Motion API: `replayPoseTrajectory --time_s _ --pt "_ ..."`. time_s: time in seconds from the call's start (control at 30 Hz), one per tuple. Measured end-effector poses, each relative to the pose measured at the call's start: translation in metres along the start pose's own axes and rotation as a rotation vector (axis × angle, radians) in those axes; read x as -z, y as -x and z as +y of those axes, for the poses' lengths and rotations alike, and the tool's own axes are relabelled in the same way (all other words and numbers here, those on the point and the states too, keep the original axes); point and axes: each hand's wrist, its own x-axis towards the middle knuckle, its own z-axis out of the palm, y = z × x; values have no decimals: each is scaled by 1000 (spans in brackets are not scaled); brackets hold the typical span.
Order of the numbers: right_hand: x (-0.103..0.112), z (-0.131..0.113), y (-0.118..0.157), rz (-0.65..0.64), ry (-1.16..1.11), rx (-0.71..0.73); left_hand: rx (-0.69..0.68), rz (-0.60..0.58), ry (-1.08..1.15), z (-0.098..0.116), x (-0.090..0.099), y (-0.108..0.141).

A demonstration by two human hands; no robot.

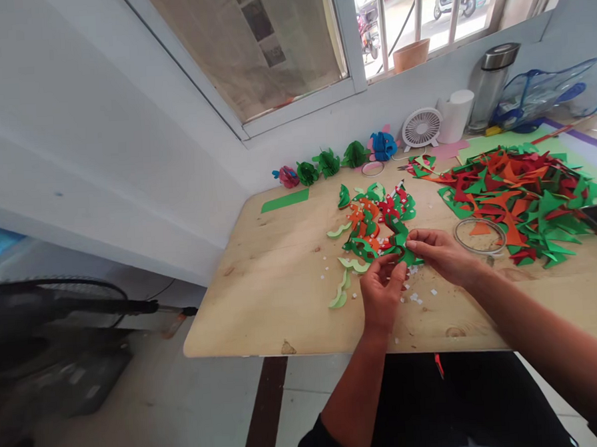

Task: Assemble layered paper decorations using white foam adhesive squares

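Note:
Between my two hands is a dark green cut-paper piece, pinched from both sides above the wooden table. My left hand has its thumb and fingers closed at the lower left edge of it. At its upper right edge, my right hand grips it between thumb and fingertips. Just beyond the hands lies a cluster of curved paper cutouts in green, orange and red, some with small white squares on them. Pale green wavy strips lie left of my left hand. Small white squares are scattered around.
A large heap of paper scraps covers the right side, with a roll of clear tape before it. Folded paper figures, a small white fan and a glass bottle stand along the wall. A green strip lies back left.

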Motion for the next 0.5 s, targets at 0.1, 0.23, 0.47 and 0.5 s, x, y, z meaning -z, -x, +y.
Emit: replayPoseTrajectory --time_s 0.1,0.23,0.47,0.5 --pt "0 0 0 4 69 36 73 10 1 1 0 -1" --pt "-3 -4 1 11 138 58 61 34 5 0 2 -3" --pt "-8 -9 3 23 202 73 62 35 51 -5 4 -4" --pt "-7 -8 3 23 204 74 73 28 58 -4 4 -4"
